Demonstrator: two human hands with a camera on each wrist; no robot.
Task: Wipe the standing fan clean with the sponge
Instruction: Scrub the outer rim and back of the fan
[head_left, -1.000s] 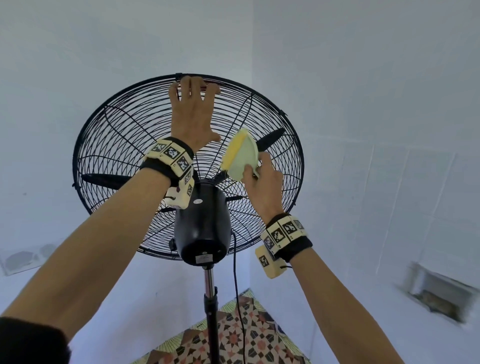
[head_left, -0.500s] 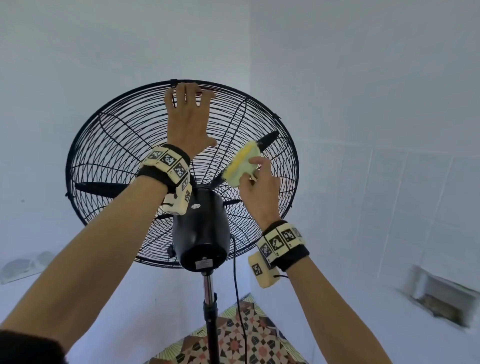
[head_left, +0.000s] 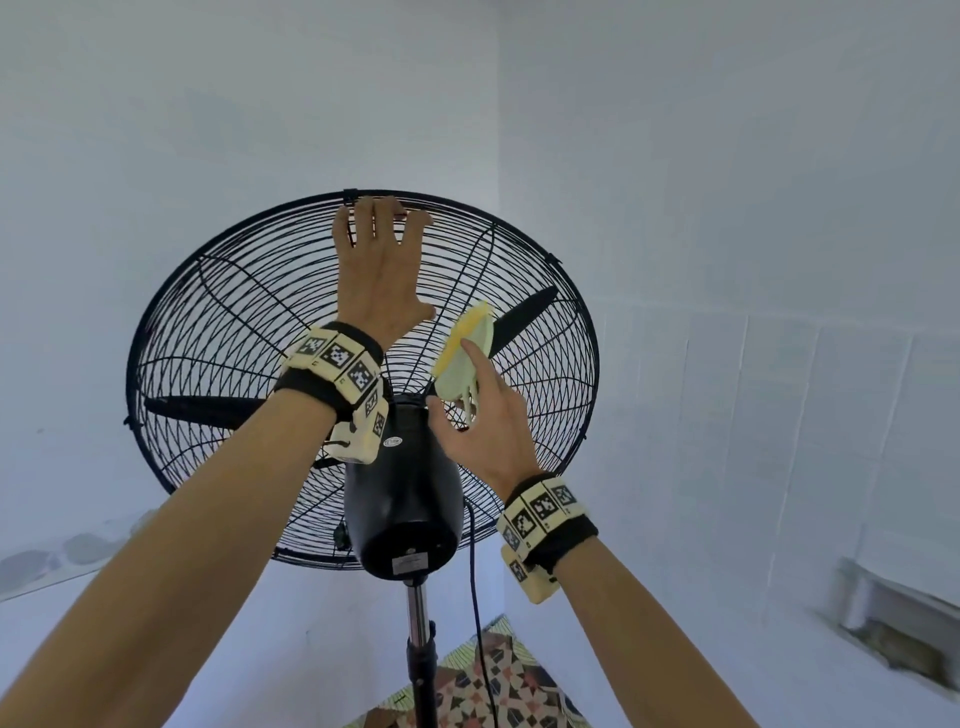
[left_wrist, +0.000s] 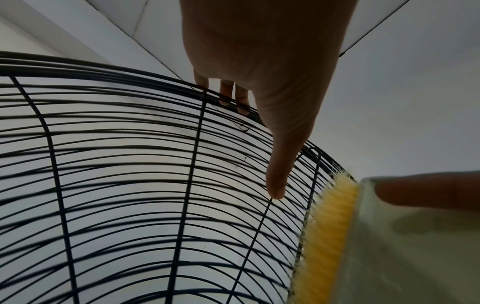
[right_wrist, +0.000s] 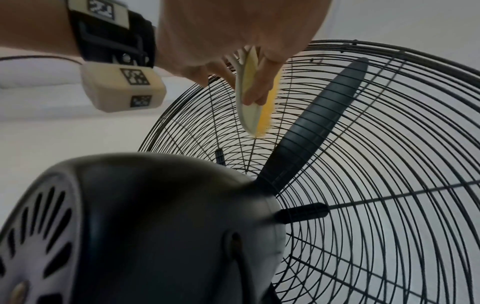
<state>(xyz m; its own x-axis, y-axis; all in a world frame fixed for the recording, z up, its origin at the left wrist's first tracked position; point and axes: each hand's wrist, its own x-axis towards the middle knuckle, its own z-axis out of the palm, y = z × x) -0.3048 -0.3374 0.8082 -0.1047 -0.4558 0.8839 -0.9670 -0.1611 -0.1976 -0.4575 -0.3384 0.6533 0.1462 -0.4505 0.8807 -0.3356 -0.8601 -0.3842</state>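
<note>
While the left hand (head_left: 378, 270) rests flat on the fan grille (head_left: 218, 312), the right hand (head_left: 480, 426) grips the sponge (head_left: 465, 353) beside it.

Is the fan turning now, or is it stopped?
Stopped. The black blade shows sharp, not smeared, behind the wire guard in both head and right wrist views.
</note>
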